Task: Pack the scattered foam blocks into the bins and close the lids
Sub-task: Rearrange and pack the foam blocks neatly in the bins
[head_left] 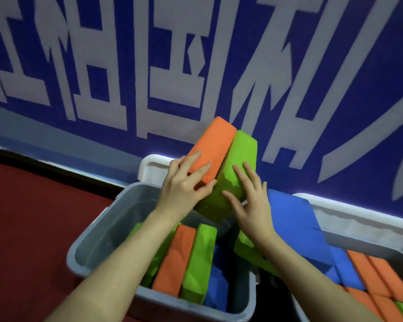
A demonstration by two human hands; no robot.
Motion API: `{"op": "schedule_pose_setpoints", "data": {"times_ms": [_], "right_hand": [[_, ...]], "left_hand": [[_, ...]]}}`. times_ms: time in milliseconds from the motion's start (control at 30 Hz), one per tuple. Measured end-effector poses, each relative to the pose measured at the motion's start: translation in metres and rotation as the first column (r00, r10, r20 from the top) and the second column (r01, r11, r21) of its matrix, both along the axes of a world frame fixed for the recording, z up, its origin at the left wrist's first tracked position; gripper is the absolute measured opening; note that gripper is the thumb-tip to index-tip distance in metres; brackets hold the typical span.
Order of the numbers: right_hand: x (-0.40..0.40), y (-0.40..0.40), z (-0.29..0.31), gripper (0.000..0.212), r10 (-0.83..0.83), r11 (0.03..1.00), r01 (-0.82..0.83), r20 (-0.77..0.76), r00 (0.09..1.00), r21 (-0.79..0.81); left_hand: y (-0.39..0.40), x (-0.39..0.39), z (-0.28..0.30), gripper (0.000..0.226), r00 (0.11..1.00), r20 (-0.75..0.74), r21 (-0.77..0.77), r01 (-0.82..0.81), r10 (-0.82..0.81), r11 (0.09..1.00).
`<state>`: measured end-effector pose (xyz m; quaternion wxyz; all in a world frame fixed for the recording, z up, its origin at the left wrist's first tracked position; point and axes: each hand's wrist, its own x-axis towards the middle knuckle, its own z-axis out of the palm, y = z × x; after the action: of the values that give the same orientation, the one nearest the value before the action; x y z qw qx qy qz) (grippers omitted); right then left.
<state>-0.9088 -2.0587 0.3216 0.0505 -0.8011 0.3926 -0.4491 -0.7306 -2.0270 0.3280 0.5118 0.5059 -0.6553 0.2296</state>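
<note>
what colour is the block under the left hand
Orange; the block under the left hand shows best in the head view.

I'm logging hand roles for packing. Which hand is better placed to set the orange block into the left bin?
Left, probably. The left hand already lies on the orange block, above the left bin. The right hand rests on the green block beside it.
</note>
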Motion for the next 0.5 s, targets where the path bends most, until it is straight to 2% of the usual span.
{"op": "schedule_pose_setpoints", "data": {"times_ms": [233,300,367,500], "right_hand": [[-0.102,-0.003,0.033,0.056,-0.092,0.995,0.098,0.239,0.967,-0.015],[-0.127,0.000,0.024,0.055,-0.158,0.986,0.166,0.184,0.970,-0.027],[-0.147,0.002,0.010,0.057,-0.274,0.957,0.277,0.044,0.961,-0.084],[-0.173,0.008,-0.001,0.063,-0.422,0.906,0.422,-0.086,0.902,-0.028]], "left_hand": [[-0.042,-0.093,0.048,0.033,0.965,0.229,-0.125,0.156,-0.124,0.980],[-0.049,-0.117,0.049,0.033,0.937,0.309,-0.114,0.208,-0.164,0.972],[-0.053,-0.138,0.043,0.033,0.905,0.369,-0.073,0.257,-0.213,0.964],[-0.052,-0.163,0.029,0.042,0.924,0.250,0.036,0.289,-0.289,0.957]]}}
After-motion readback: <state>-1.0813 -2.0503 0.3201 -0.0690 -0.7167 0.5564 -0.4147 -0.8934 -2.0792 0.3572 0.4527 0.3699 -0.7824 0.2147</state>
